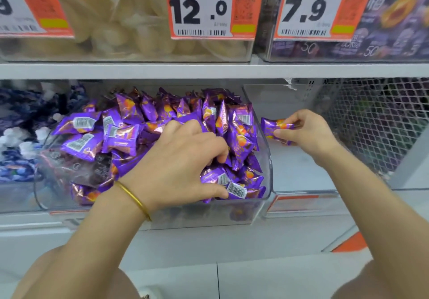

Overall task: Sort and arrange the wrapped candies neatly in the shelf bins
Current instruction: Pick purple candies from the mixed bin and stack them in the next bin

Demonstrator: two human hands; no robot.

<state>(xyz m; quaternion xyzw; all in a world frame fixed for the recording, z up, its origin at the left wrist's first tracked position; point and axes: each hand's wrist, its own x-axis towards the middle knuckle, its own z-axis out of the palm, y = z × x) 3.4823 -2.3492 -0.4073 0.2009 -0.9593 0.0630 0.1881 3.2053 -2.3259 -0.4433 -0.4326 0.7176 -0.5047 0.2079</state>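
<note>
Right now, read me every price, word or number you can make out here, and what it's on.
"12.0": middle price tag.
"7.9": right price tag.
"50": purple packs at upper right.
Left price tag: one digit, cut off, perhaps "9".
Small print on the tags and the wrapped candies: too blurred.

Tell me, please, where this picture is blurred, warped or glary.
Head view: the small print on the price tags is smeared; the shelf edge looks almost straight; reflections haze the left front of the clear bin; the left hand on the candies and the right hand holding a candy look sharp.
</note>
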